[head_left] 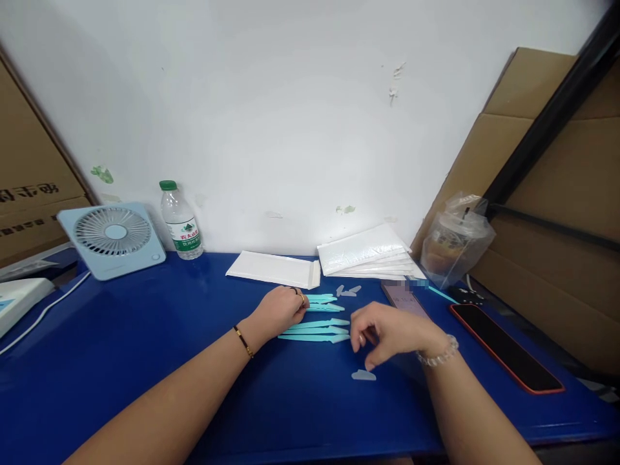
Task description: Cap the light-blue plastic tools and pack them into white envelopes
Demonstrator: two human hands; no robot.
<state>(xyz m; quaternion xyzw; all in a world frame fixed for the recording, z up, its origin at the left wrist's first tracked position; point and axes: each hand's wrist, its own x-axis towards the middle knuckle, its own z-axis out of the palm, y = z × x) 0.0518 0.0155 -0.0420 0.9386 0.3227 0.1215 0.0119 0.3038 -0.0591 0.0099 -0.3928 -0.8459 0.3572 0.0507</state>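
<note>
Turquoise sticks [314, 338] look slim, with paler tips.

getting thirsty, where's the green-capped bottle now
In the head view, the bottle stands at left on the blue table, by the wall, just right of the light-blue fan.

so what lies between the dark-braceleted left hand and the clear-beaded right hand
In the head view, slim turquoise plastic-looking sticks lie on the blue table between the left hand and the right hand, paler tips rightward.
</note>
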